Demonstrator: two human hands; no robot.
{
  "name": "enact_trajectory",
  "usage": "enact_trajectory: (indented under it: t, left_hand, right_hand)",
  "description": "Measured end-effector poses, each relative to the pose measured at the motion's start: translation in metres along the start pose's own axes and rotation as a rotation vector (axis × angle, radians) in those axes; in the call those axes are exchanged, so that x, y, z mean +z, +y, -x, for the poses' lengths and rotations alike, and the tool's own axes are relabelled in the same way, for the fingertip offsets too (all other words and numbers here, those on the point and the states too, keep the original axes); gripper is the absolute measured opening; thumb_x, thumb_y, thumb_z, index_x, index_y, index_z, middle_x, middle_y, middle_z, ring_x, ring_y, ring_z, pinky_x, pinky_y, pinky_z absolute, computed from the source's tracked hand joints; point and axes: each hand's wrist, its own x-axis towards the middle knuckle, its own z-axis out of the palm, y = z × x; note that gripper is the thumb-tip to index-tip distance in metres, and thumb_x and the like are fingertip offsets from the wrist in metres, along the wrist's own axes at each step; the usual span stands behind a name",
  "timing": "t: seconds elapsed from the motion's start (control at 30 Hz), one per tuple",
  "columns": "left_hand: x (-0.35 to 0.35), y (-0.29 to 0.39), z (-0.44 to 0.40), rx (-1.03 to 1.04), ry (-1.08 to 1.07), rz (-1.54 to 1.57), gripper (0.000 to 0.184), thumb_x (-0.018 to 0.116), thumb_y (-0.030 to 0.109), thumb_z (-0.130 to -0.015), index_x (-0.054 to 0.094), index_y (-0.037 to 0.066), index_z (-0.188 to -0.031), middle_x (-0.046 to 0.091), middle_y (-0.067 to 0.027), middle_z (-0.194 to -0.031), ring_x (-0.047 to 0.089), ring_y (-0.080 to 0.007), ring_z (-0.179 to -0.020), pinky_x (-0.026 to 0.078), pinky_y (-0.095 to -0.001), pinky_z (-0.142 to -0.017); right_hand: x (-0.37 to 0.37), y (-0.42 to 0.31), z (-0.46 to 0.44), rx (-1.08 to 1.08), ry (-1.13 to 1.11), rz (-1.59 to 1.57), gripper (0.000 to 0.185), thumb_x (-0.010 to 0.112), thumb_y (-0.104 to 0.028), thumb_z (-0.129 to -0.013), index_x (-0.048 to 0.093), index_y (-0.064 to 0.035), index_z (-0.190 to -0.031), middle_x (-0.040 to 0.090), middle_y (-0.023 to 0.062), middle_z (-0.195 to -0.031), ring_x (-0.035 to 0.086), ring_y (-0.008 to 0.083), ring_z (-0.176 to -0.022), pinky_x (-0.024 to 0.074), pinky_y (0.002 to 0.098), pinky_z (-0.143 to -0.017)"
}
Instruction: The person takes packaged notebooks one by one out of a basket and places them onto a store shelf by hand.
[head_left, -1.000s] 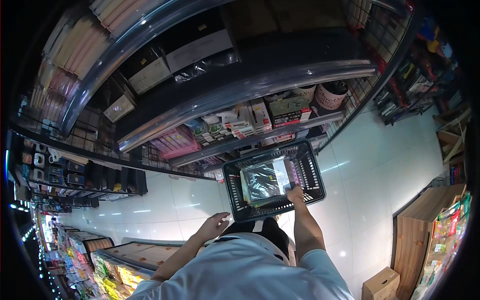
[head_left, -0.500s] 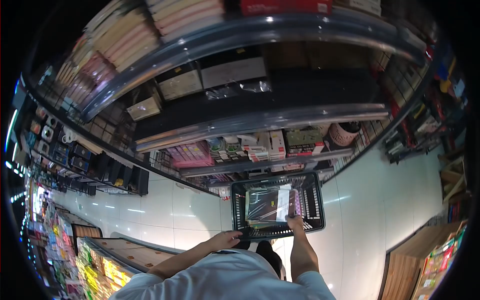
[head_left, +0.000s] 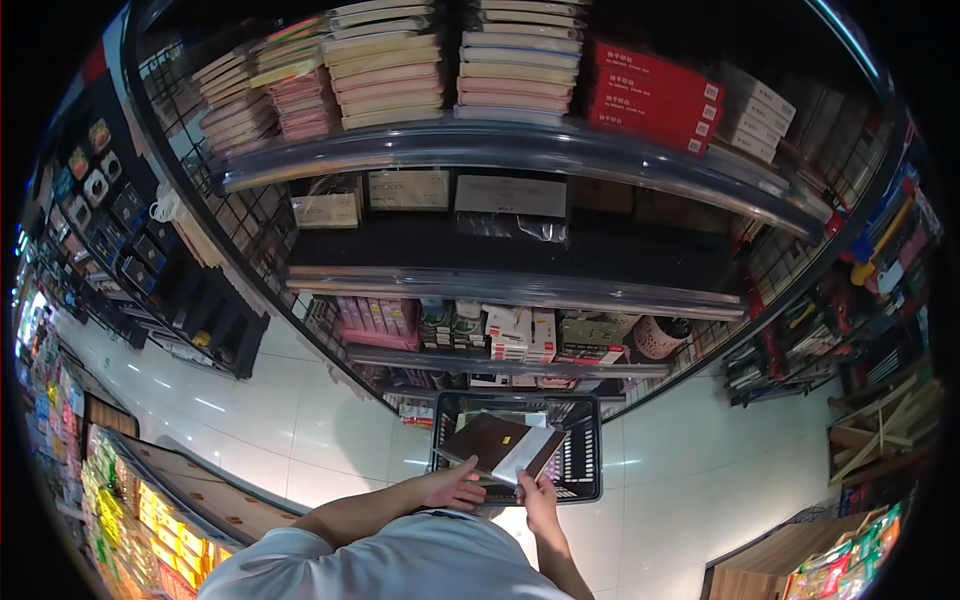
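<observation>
A dark brown notebook (head_left: 482, 442) with a pale band across it and a small yellow sticker lies tilted above the black shopping basket (head_left: 597, 450). My right hand (head_left: 538, 500) grips the notebook's near right edge by the band, thumb on top. Beside its near left corner is my left hand (head_left: 455, 486), fingers apart and holding nothing; whether a fingertip touches the cover I cannot tell. Under the notebook, other flat items show partly inside the basket, mostly hidden.
A shelf rack stands ahead, with stacked notebooks (head_left: 385, 65), red boxes (head_left: 650, 95) and white boxes (head_left: 755, 115) on top. Lower down are pink boxes (head_left: 378, 322) and a pink perforated basket (head_left: 660, 338). Wooden-sided displays (head_left: 750, 560) flank me at lower left and right.
My right hand has raised the notebook from inside the basket, tilting it. My left hand has moved from the basket's rim towards the notebook, its fingers spreading. The view has shifted.
</observation>
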Motion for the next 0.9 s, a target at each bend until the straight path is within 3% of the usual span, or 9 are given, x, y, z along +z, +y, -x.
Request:
enact_trajectory:
  t: [0.07, 0.1, 0.23, 0.33, 0.47, 0.53, 0.73, 0.87, 0.9]
  left_hand:
    - [0.001, 0.000, -0.011, 0.042, -0.106, 0.097, 0.083, 0.056, 0.069, -0.090, 0.049, -0.001, -0.133, 0.057, -0.0228, -0.134, 0.058, -0.0283, -0.123, 0.044, -0.0446, -0.108]
    - [0.007, 0.003, -0.011, 0.070, -0.118, 0.240, 0.062, 0.063, 0.052, -0.095, 0.053, 0.002, -0.130, 0.062, -0.0180, -0.129, 0.062, -0.0255, -0.117, 0.048, -0.0420, -0.104]
    - [0.019, 0.013, 0.005, 0.291, -0.273, 0.415, 0.036, 0.065, 0.027, -0.097, 0.059, 0.004, -0.125, 0.070, -0.0124, -0.117, 0.065, -0.0222, -0.112, 0.051, -0.0394, -0.100]
    - [0.020, 0.016, 0.036, 0.452, -0.201, 0.312, 0.037, 0.066, 0.019, -0.097, 0.056, 0.006, -0.130, 0.065, -0.0111, -0.125, 0.063, -0.0238, -0.115, 0.051, -0.0410, -0.100]
    - [0.025, 0.024, 0.085, 0.584, -0.113, 0.068, 0.044, 0.067, 0.014, -0.096, 0.052, 0.006, -0.136, 0.061, -0.0091, -0.132, 0.060, -0.0227, -0.120, 0.048, -0.0418, -0.103]
    - [0.027, 0.029, 0.098, 0.610, -0.091, -0.012, 0.048, 0.067, 0.012, -0.095, 0.049, 0.005, -0.139, 0.059, -0.0086, -0.134, 0.059, -0.0224, -0.121, 0.047, -0.0406, -0.104]
    - [0.032, 0.065, 0.110, 0.752, -0.062, -0.415, 0.058, 0.073, 0.016, -0.091, 0.047, 0.003, -0.142, 0.059, -0.0088, -0.134, 0.056, -0.0197, -0.122, 0.047, -0.0359, -0.103]
    - [0.050, 0.087, 0.135, 0.749, -0.055, -0.465, 0.059, 0.073, 0.019, -0.091, 0.047, 0.002, -0.141, 0.059, -0.0088, -0.133, 0.057, -0.0186, -0.121, 0.048, -0.0356, -0.101]
    - [0.052, 0.088, 0.137, 0.745, -0.039, -0.436, 0.058, 0.072, 0.019, -0.092, 0.046, 0.002, -0.141, 0.060, -0.0089, -0.132, 0.057, -0.0184, -0.121, 0.048, -0.0356, -0.101]
  right_hand:
    - [0.010, -0.022, 0.024, 0.002, -0.054, -0.041, 0.009, 0.061, -0.017, -0.099, 0.063, -0.0110, -0.093, 0.060, -0.0034, -0.075, 0.050, 0.0058, -0.060, 0.0380, 0.0228, -0.052]
    - [0.011, -0.026, 0.030, -0.017, -0.099, -0.006, 0.012, 0.059, -0.021, -0.101, 0.063, -0.0108, -0.095, 0.061, -0.0034, -0.077, 0.051, 0.0058, -0.063, 0.0395, 0.0224, -0.054]
    - [0.008, -0.040, 0.045, 0.000, -0.205, 0.218, 0.026, 0.059, -0.033, -0.103, 0.064, -0.0077, -0.097, 0.065, -0.0006, -0.081, 0.060, 0.0077, -0.070, 0.0464, 0.0217, -0.061]
    - [-0.027, -0.064, 0.044, 0.149, -0.401, 0.427, 0.038, 0.057, -0.040, -0.102, 0.067, -0.0038, -0.099, 0.072, 0.0045, -0.090, 0.069, 0.0119, -0.081, 0.0509, 0.0245, -0.066]
    - [-0.053, -0.098, 0.038, -0.177, -0.072, 0.456, 0.028, 0.060, -0.028, -0.102, 0.070, -0.0020, -0.101, 0.069, 0.0010, -0.081, 0.061, 0.0067, -0.071, 0.0472, 0.0223, -0.064]
    - [-0.047, -0.118, 0.030, -0.325, 0.054, 0.408, 0.033, 0.063, -0.027, -0.100, 0.067, 0.0027, -0.112, 0.071, 0.0091, -0.095, 0.065, 0.0124, -0.086, 0.0512, 0.0260, -0.077]
    - [0.016, -0.183, 0.028, -0.469, -0.126, 0.717, 0.050, 0.063, -0.026, -0.098, 0.054, 0.0041, -0.136, 0.069, 0.0178, -0.110, 0.065, 0.0195, -0.104, 0.0505, 0.0331, -0.093]
    - [0.036, -0.202, 0.029, -0.427, -0.280, 0.728, 0.036, 0.063, -0.024, -0.097, 0.062, 0.0031, -0.121, 0.071, 0.0136, -0.103, 0.063, 0.0140, -0.095, 0.0503, 0.0307, -0.085]
    - [0.049, -0.201, 0.036, -0.504, -0.197, 0.578, 0.028, 0.063, -0.023, -0.098, 0.065, 0.0020, -0.112, 0.070, 0.0072, -0.096, 0.060, 0.0097, -0.088, 0.0489, 0.0277, -0.078]
